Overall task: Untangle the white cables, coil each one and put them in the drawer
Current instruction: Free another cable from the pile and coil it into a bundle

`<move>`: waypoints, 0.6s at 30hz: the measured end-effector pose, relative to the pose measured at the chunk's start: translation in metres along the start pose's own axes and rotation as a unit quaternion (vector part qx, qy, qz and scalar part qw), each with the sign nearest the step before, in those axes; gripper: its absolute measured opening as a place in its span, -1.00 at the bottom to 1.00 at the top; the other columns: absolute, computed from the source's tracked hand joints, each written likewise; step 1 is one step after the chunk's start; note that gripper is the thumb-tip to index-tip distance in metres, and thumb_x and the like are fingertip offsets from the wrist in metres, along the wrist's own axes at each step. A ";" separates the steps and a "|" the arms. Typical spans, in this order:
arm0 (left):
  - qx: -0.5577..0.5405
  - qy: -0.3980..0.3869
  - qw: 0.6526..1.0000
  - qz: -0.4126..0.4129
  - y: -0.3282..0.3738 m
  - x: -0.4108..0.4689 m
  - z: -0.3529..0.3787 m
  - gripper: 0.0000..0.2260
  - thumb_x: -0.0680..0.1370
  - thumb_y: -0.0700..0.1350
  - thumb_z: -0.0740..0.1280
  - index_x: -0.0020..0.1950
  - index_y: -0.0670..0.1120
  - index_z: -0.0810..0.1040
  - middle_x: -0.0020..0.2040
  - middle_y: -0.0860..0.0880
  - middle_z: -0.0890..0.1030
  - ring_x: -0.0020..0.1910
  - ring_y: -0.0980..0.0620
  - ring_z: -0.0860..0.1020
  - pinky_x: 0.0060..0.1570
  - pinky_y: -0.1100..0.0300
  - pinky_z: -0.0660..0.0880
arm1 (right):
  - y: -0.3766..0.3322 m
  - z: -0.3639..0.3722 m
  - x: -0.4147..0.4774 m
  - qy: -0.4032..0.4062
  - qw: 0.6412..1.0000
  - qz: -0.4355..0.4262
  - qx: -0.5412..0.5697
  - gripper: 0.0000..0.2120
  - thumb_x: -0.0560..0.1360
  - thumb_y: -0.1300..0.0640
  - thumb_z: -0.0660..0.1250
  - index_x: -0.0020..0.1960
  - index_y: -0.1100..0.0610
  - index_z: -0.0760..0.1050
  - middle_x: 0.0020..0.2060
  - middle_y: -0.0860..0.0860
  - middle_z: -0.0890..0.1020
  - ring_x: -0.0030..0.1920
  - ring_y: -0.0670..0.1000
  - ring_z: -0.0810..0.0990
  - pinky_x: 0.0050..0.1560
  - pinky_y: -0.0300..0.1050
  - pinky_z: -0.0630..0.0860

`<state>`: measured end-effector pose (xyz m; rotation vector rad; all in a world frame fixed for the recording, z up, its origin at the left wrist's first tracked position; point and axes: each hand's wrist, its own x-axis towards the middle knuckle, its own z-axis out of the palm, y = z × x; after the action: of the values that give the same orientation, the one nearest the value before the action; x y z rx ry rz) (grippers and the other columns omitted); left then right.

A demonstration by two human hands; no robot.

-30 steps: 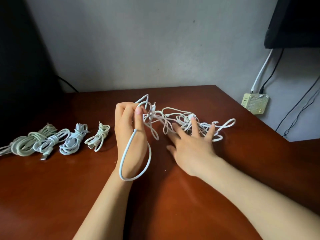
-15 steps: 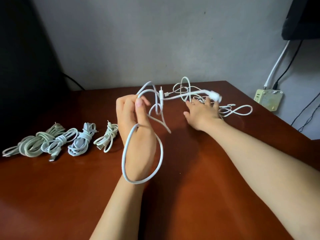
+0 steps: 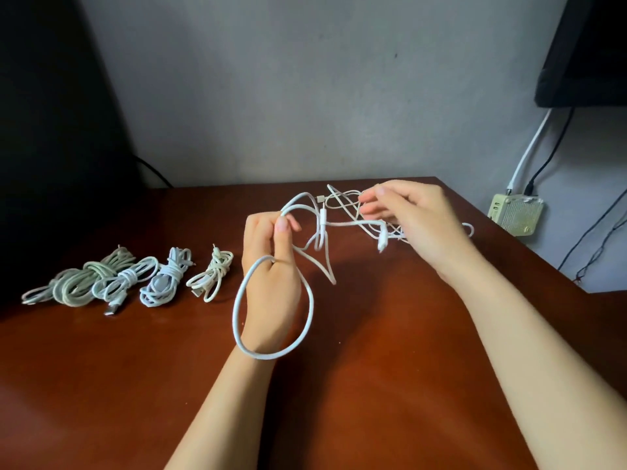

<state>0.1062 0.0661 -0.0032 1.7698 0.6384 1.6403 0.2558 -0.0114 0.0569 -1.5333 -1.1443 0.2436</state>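
Fingers and thumb of the left hand (image 3: 271,276) pinch a white cable (image 3: 264,357) at the top of a long loop. The loop hangs round the back of that hand down to the wrist, its long axis running from the fingertips back toward the person. From the pinch, the cable runs off to the right, roughly level, into the tangle (image 3: 353,205). The right hand (image 3: 414,222) holds the tangle above the table with curled fingers closed on several strands. One plug end (image 3: 381,245) dangles below that hand, pointing down, and a slack bight (image 3: 327,266) sags toward the wood between the two hands.

Four coiled bundles (image 3: 166,281) lie in a row on the table's left side, well apart from the hands, each with its long axis slanting up to the right.

The table (image 3: 373,385) is dark reddish-brown wood set against a grey wall (image 3: 305,96). A cream box (image 3: 517,212) with wires sits on the wall at right, under a dark panel (image 3: 590,52).

Both forearms reach in from the lower edge. The left hand stands upright with its back to the camera, and the right is raised with its knuckles up.
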 end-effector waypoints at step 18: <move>-0.178 -0.207 0.944 -0.182 0.001 0.000 0.002 -0.81 0.57 0.01 0.24 -0.18 -0.01 0.56 -0.21 -0.10 0.51 -0.16 -0.10 0.47 -0.09 -0.05 0.42 | 0.015 0.011 -0.031 -0.133 0.989 0.027 -0.059 -0.94 0.51 0.09 0.37 -0.09 0.08 0.58 -0.16 -0.04 0.68 -0.12 -0.16 0.62 -0.03 -0.31 0.47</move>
<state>0.1079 0.0651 -0.0020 1.5495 0.4086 1.0140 0.2405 -0.0259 0.0281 -1.6742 -1.3460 0.4331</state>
